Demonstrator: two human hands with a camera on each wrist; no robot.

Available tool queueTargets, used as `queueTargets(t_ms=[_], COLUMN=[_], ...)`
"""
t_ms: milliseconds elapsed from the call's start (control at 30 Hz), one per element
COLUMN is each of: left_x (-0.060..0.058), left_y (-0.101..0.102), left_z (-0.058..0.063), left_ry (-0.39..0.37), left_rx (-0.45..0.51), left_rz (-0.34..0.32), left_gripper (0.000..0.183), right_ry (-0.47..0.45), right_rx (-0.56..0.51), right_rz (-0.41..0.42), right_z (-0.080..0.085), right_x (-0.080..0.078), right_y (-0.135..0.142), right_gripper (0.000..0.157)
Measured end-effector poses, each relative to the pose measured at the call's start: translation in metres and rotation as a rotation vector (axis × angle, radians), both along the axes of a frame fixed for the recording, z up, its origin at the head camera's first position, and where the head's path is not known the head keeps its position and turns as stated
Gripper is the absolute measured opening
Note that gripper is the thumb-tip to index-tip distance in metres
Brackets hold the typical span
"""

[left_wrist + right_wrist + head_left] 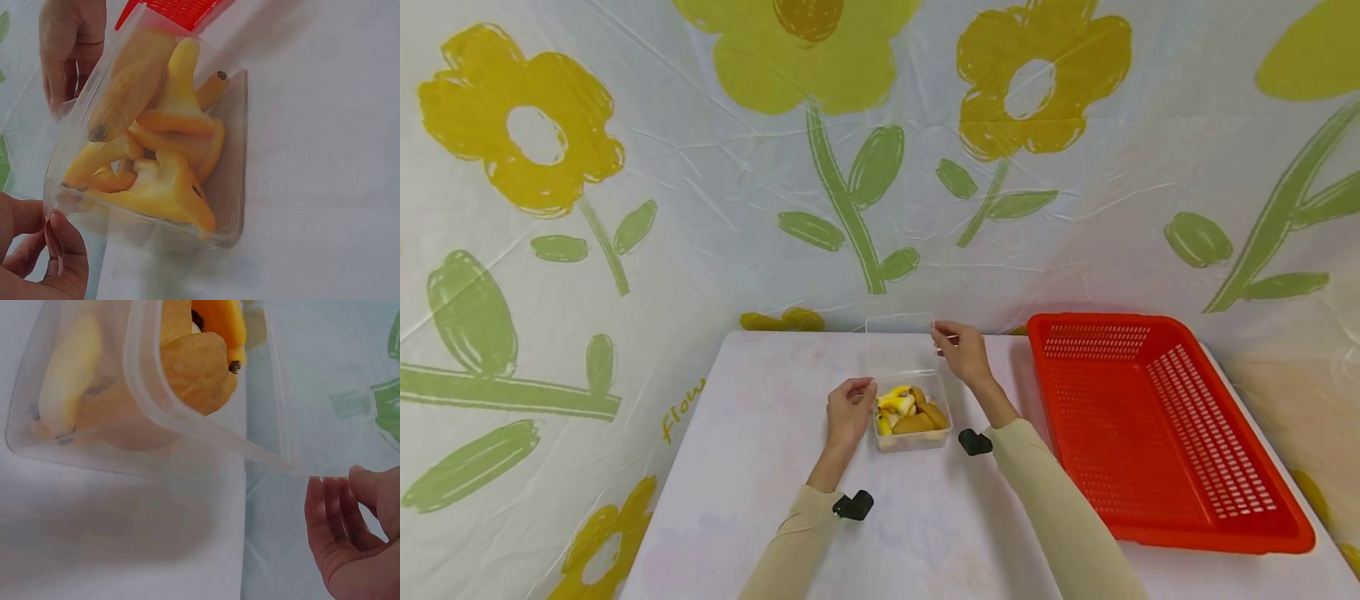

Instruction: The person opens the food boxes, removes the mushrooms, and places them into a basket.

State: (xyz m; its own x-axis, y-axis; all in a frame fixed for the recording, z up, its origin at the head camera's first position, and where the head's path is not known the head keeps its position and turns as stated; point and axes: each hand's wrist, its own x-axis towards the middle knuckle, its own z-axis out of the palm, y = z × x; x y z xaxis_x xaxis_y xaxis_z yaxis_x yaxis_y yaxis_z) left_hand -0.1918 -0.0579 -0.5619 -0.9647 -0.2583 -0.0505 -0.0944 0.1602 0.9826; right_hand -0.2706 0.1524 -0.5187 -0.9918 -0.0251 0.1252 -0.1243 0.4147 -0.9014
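Note:
A clear plastic container (pixel 913 445) stands on the table, holding several yellow and orange-brown fruit-like pieces (pixel 169 187), some banana-shaped with dark tips. At its left wall, my left hand (pixel 848 412) pinches the upper rim between thumb and fingers. The clear lid (pixel 901 343) is raised at a steep tilt behind the container, its lower edge close to the back rim. My right hand (pixel 964 354) pinches the lid's right edge, thumb on one side and fingers on the other, as the right wrist view shows.
A large red perforated basket (pixel 1138 433) stands on the right part of the white-covered table (pixel 775 417). Behind the table's far edge hangs a flower-printed cloth (pixel 715 208), close beyond the lid. Black wrist mounts (pixel 853 505) show on both sleeves.

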Motion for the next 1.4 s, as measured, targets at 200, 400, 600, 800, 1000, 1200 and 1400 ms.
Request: queueTargets(t_ms=[200,400,600,800,1000,1200,1400], left_x=[0.001,0.001,0.0,0.0,0.0,0.001,0.001], left_y=[0.001,0.0,0.001,-0.001,-0.001,-0.001,-0.002], left_z=[0.001,0.001,0.0,-0.001,-0.001,0.0,-0.002], left_ry=[-0.005,0.002,0.007,0.016,0.009,0.009,0.009], left_rx=[0.012,0.016,0.031,0.016,0.02,0.008,0.014], left_rz=[0.003,-0.004,-0.009,-0.004,-0.005,-0.007,-0.008], left_gripper=[0.019,0.018,0.017,0.017,0.018,0.02,0.02], right_ry=[-0.003,0.001,0.053,0.104,0.065,0.039,0.073], right_rx=[0.062,0.095,0.104,0.192,0.226,0.253,0.269], right_rz=[0.011,-0.016,-0.005,0.057,0.209,0.354,0.452], right_z=[-0.006,-0.015,-0.01,0.001,0.01,0.011,0.001], right_x=[0.0,0.002,0.005,0.018,0.038,0.054,0.061], right_y=[-0.001,0.001,0.003,0.003,-0.006,-0.019,-0.028], right_gripper=[0.03,0.028,0.012,0.009,0.014,0.019,0.021])
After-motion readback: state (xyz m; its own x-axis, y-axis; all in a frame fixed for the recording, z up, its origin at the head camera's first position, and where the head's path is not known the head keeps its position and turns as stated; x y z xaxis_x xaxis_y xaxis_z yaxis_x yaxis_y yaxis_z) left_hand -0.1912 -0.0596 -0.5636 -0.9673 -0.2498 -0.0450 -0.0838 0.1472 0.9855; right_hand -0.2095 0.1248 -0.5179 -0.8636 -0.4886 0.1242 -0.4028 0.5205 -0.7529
